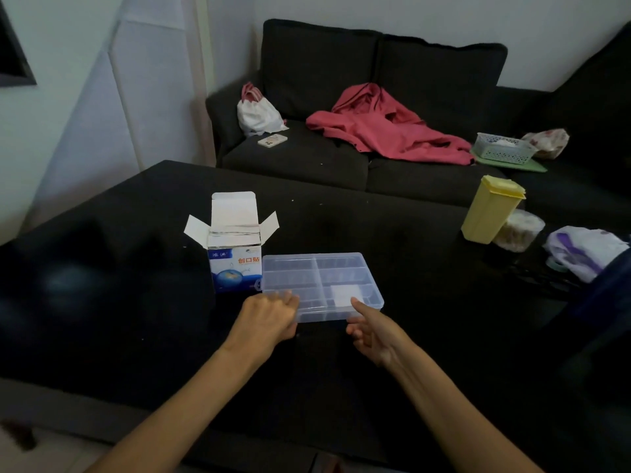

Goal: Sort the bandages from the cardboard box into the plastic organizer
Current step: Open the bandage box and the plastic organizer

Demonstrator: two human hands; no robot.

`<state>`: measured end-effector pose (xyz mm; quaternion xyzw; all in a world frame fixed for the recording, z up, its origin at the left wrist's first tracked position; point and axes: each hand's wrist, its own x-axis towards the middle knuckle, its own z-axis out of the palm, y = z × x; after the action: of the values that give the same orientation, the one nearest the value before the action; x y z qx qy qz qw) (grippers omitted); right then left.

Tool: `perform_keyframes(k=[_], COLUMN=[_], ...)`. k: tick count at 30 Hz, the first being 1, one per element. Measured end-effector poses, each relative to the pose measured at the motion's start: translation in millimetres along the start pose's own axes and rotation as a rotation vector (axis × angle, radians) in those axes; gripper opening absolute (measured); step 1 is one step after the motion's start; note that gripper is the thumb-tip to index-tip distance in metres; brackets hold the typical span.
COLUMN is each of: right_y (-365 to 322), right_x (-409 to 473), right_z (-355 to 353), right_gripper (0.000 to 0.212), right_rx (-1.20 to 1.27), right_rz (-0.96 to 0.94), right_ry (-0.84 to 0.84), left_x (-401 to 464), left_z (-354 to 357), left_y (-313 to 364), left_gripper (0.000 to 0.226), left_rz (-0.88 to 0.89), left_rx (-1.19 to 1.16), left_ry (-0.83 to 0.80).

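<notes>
Head view: at centre frame the plastic organizer [321,285] lies closed beside the opened cardboard box [235,249]. The left hand [269,319] grips its near-left corner; the right hand [370,327] presses a thumb on the near-right edge. Likely step: opening the lid, needing an upward pry.

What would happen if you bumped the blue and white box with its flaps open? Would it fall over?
Probably, yes. The cardboard box stands upright, taller than its base is wide, so a bump up high could tip it. It looks like thin card, likely light, so it may slide on the dark cloth surface first. The open flaps would likely bend easily.
</notes>
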<state>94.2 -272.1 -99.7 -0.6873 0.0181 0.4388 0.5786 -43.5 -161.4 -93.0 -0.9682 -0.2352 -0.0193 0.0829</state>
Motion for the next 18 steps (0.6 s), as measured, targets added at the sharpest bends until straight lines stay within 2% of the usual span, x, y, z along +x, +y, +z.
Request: perform_keyframes(k=[8,11,14,18], right_y=[8.3,5.3,5.3,7.3], right_x=[-2.0,-6.0,-5.5,-5.9], right_z=[3.4,-1.0,-3.5,0.6], right_gripper=[0.022,0.025,0.027,0.025], right_rx=[0.026,-0.019,-0.125,-0.121], right_rz=[-0.142,-0.113,-0.151,-0.181], right_ry=[0.110,0.083,0.109,0.162], left_x=[-2.7,0.2,4.9,6.0], left_z=[-3.2,0.4,1.1,-11.3], left_y=[-1.4,-0.5,2.3,2.9], left_gripper=[0.047,0.045,0.046,0.048], left_rz=[0.011,0.014,0.054,0.258], left_rx=[-0.004,0.006,0.148,0.353], left_ry=[0.005,-0.002,-0.062,-0.121])
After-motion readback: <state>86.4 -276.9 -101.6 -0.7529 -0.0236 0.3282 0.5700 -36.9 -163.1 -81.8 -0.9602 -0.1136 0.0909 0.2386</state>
